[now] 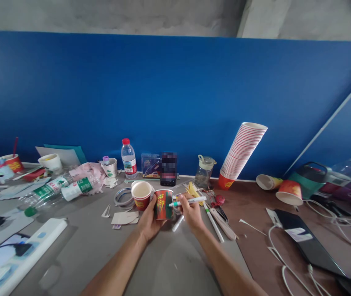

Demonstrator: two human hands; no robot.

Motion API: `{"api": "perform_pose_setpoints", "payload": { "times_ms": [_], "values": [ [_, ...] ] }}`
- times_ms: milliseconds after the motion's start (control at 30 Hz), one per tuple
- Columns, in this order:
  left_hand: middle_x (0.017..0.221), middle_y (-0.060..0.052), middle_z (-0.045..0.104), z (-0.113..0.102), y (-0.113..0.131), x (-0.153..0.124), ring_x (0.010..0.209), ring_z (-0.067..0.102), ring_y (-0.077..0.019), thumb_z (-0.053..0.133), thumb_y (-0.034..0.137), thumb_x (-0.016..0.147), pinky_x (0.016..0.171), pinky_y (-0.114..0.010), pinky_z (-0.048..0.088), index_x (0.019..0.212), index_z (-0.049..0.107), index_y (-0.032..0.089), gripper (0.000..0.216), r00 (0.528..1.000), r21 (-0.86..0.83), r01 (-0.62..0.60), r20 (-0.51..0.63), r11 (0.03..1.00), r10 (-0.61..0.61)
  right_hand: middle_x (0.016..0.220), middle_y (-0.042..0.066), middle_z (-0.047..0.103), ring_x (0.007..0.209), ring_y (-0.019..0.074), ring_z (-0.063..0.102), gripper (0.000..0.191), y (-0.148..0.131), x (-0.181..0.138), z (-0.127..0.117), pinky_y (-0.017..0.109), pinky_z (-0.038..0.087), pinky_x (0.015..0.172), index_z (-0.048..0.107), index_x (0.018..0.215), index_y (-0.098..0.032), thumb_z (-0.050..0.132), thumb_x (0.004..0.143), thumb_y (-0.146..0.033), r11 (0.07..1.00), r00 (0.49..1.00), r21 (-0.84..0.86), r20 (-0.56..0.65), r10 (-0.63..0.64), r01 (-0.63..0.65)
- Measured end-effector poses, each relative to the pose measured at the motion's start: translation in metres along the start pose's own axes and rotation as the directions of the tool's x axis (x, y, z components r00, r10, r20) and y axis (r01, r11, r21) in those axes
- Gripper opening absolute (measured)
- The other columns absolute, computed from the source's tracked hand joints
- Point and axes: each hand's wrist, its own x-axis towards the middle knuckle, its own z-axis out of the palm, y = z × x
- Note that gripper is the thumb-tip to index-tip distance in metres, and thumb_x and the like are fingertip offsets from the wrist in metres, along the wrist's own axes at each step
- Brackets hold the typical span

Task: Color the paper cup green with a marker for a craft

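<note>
My left hand (149, 219) is closed around a red paper cup (163, 209) with yellow lettering and dark green areas on its side. In my right hand (191, 213) is a white marker (195, 200) with a green band, its tip at the right side of that cup. Just left of the held cup stands another red paper cup (141, 195), its white inside showing. Below the right hand lies a white pen-like stick (178, 223), partly hidden. More markers (213, 222) lie to the right of that hand.
A tall tilted stack of paper cups (243, 148) leans at the back right. Behind my hands stand a phone (168, 169), a water bottle (129, 160) and a glass jar (205, 170). Tape rolls (124, 197) lie left; a power strip (36, 246) and a black laptop-like slab (309, 242) flank the front.
</note>
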Motion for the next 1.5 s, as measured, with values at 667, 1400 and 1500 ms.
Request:
{"api": "perform_pose_setpoints", "payload": {
  "times_ms": [667,1400,1500],
  "values": [
    [0.078,-0.008,0.070,0.0019,0.0007,-0.0009,0.065,0.065,-0.0186,0.052,0.044,0.086,0.073,-0.037,0.055,0.104,0.059,0.012,0.037,1.000,-0.013,-0.006,-0.015,1.000,0.006,0.050,-0.003,0.053,0.045,0.0101,0.045,0.029,0.0033,0.0093,-0.0068,0.022,0.035,0.045,0.058,0.063,-0.018,0.064,0.072,-0.045,0.996,0.997,0.091,-0.080,-0.005,0.012],
    [0.079,-0.008,0.070,-0.0019,-0.0020,0.0025,0.063,0.064,-0.0162,0.054,0.042,0.086,0.068,-0.031,0.055,0.102,0.060,0.009,0.037,1.000,0.017,-0.003,-0.008,1.000,0.003,0.053,-0.003,0.054,0.048,0.0102,0.046,0.026,0.0054,0.0107,-0.0076,0.022,0.036,0.047,0.059,0.066,-0.019,0.066,0.072,-0.043,0.987,0.997,0.158,-0.076,-0.009,0.020],
    [0.079,-0.007,0.071,-0.0038,-0.0025,0.0036,0.061,0.064,-0.0161,0.055,0.043,0.085,0.067,-0.031,0.055,0.102,0.060,0.010,0.038,1.000,0.025,-0.005,-0.008,1.000,0.005,0.052,-0.004,0.053,0.048,0.0102,0.046,0.025,0.0044,0.0107,-0.0078,0.022,0.035,0.046,0.059,0.065,-0.019,0.066,0.073,-0.042,0.988,0.998,0.151,-0.051,-0.023,0.031]
  ]
}}
